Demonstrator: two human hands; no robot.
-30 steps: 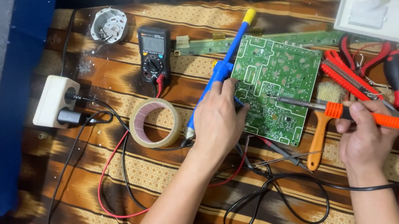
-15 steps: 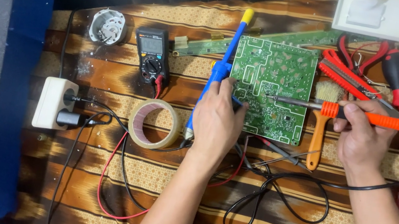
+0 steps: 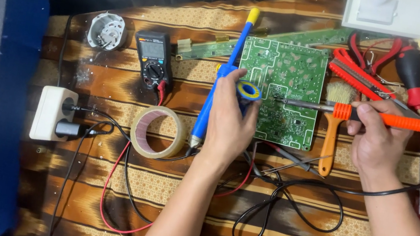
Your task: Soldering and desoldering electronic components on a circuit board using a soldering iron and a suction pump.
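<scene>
Soldering in progress, judged mid-joint; no sign of completion, iron not set down.

Left hand (image 3: 230,118): closed around small blue-yellow solder spool (image 3: 248,91), held at 9 o'clock edge of green circuit board (image 3: 288,94). Blue desoldering pump (image 3: 222,77) lies beneath hand, ungripped as far as seen.

Right hand (image 3: 380,138): clenched on orange soldering iron (image 3: 380,118), tip laid on board centre, pointing 9 o'clock.

Multimeter (image 3: 153,58) at 10 o'clock, unused.

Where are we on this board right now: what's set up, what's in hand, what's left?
Set up: the green circuit board lies flat on the cloth, and a plug sits in the white power strip. In hand: the right hand holds the orange soldering iron, tip on the board; the left hand holds a solder spool beside it. Left: the blue desoldering pump and multimeter lie unused.
</scene>
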